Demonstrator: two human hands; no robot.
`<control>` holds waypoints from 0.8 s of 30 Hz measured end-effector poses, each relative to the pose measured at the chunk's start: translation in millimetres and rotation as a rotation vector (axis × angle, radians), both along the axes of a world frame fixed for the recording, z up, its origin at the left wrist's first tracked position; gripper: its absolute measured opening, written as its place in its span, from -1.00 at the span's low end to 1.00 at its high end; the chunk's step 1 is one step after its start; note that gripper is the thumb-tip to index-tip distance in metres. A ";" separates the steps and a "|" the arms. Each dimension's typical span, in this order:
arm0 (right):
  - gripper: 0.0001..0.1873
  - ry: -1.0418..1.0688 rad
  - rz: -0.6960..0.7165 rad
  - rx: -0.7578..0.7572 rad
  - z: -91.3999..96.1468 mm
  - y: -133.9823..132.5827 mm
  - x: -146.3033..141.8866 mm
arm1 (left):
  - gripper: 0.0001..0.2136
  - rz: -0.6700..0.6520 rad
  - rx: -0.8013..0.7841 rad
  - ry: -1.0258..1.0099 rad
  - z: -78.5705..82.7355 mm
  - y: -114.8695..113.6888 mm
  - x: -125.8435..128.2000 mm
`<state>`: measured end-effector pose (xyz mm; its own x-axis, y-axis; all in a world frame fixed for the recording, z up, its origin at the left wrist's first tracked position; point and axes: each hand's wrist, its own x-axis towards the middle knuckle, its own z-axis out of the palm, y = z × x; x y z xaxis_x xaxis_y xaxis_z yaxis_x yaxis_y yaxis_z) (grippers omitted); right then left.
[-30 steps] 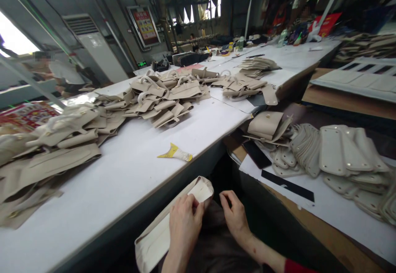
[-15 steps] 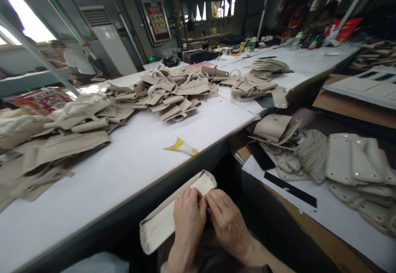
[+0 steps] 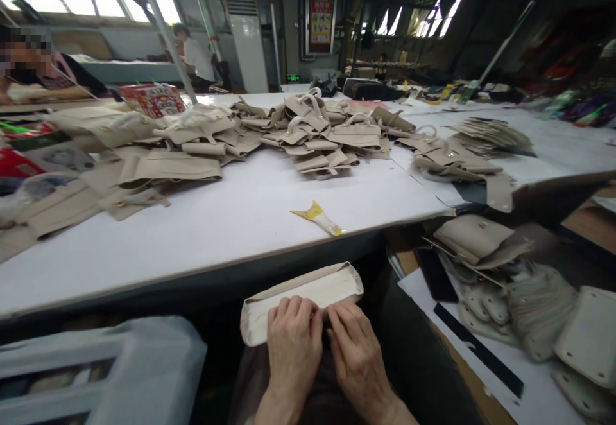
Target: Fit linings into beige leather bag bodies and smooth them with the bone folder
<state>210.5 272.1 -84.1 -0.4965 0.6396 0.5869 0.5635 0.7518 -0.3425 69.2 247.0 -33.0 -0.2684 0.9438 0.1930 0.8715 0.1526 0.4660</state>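
Note:
On my lap lies a long beige bag panel [image 3: 308, 291] with a white lining and folded edges. My left hand [image 3: 293, 341] rests on its near edge, fingers curled down and pressed onto it. My right hand [image 3: 353, 348] lies right beside the left one, fingers together on the same near edge. Both hands sit below the front edge of the white table [image 3: 231, 226]. What lies under the fingers is hidden.
A yellow-tipped glue tube [image 3: 318, 217] lies near the table's front edge. Heaps of beige bag parts [image 3: 317, 133] cover the table's far half. More beige pieces [image 3: 529, 284] and a black phone [image 3: 430, 274] lie on the lower right bench. A grey bin [image 3: 120, 367] stands at my left. People sit at the far left.
The view has swung left. The panel now lies more crosswise in front of me, and both hands stay pressed together on its near edge.

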 end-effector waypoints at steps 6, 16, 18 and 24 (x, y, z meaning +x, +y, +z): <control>-0.53 -0.006 0.061 0.010 -2.4 -6.5 -13.4 | -0.84 0.064 0.042 -0.044 -0.5 -12.5 -12.6; -0.54 -0.002 0.161 0.025 0.9 -18.5 -38.2 | -0.87 0.151 0.095 -0.057 0.7 -36.7 -31.9; -0.55 -0.011 0.174 0.017 1.5 -20.9 -42.6 | -0.89 0.160 0.122 -0.027 -1.4 -41.9 -36.1; -0.57 -0.047 0.196 0.016 5.0 -28.0 -54.5 | -0.95 0.211 0.285 0.015 -21.6 -52.9 -47.1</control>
<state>156.0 244.1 -79.1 -0.6377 0.5191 0.5692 0.4212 0.8536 -0.3065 22.1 194.1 -54.5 -0.4468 0.7755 0.4460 0.8418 0.1957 0.5031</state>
